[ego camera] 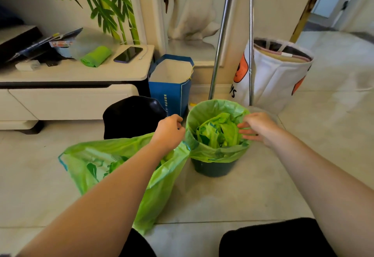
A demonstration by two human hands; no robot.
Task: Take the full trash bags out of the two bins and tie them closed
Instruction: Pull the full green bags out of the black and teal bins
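On the tiled floor, a green-lined bin stands at center; the left hand curls at its nine o'clock rim, apparently empty, and the right hand spreads open at three o'clock.

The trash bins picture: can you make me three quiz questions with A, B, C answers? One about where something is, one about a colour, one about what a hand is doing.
1. Where does the phone lie?
A. on the floor
B. on the low white cabinet
C. inside the blue paper bag

2. What colour is the bag lining the round bin?
A. green
B. red
C. black

3. How is the right hand?
A. squeezed into a fist
B. fingers spread over the bin's bag
C. holding the mop pole

Answers: 1 B, the phone rests on the cabinet top beside a green roll. 2 A, the liner folded over the rim is green. 3 B, its fingers are straight and spread above the bin's opening, gripping nothing.
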